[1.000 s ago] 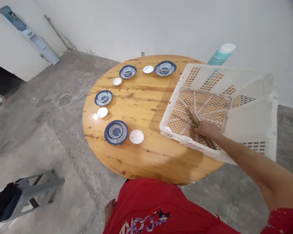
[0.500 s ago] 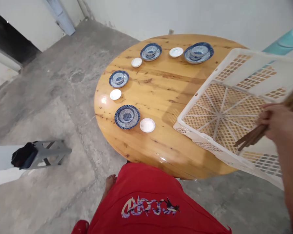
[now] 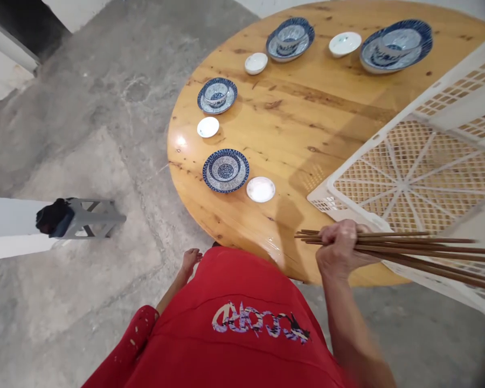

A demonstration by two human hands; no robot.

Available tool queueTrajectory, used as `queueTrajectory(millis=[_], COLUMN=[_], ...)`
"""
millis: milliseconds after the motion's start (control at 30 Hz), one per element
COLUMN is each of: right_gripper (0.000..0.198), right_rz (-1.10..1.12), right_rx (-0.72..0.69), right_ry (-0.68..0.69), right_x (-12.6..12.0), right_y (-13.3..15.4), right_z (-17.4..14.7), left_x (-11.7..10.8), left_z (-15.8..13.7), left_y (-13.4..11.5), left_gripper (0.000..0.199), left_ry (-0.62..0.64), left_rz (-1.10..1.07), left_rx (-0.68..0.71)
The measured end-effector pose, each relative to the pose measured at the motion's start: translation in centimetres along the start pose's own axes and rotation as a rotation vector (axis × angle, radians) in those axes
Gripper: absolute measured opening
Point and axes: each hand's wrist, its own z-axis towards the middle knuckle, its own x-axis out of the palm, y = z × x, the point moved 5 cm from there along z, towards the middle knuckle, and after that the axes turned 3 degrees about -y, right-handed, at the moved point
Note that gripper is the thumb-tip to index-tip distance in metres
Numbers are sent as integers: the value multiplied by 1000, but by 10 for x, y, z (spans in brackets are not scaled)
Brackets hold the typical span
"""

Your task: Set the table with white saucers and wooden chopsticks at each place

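My right hand (image 3: 339,249) is closed round a bundle of brown wooden chopsticks (image 3: 424,249), which point right over the near side of a white plastic basket (image 3: 350,213). Their short ends stick out left of the fist, above the table's front edge. At my left side hangs my left hand (image 3: 191,261), off the table, fingers apart and holding nothing. Closest to the right hand is a small white dish (image 3: 261,189). Beside that dish, a blue-patterned plate (image 3: 225,186) carries a matching bowl (image 3: 225,168).
More blue plates with bowls (image 3: 217,95) and white dishes (image 3: 207,127) line the far rim of the round wooden table (image 3: 283,134). A grey stool (image 3: 95,218) with dark cloth (image 3: 54,217) on it stands on the concrete floor (image 3: 84,134) to the left.
My right hand has come left out of the basket with the chopsticks, to the table's front edge. My left hand shows more fully, and the view has shifted closer to the table.
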Motion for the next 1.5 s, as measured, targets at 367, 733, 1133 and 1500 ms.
queueTrajectory(millis=[367, 733, 1133, 1500], right_gripper=[47, 53, 54, 60], right_rz=[-49, 15, 526, 381], right_rx=[17, 169, 560, 717], right_ry=[14, -12, 568, 759], right_x=[14, 28, 92, 104], right_y=[-60, -72, 17, 20], right_z=[-42, -32, -65, -90], left_x=[-38, -52, 113, 131], left_z=[2, 3, -156, -168], left_y=[25, -60, -205, -186], left_gripper=[15, 29, 36, 54], left_ry=[-147, -297, 693, 1212], left_rz=[-53, -27, 395, 194], left_rx=[-21, 400, 1111, 719])
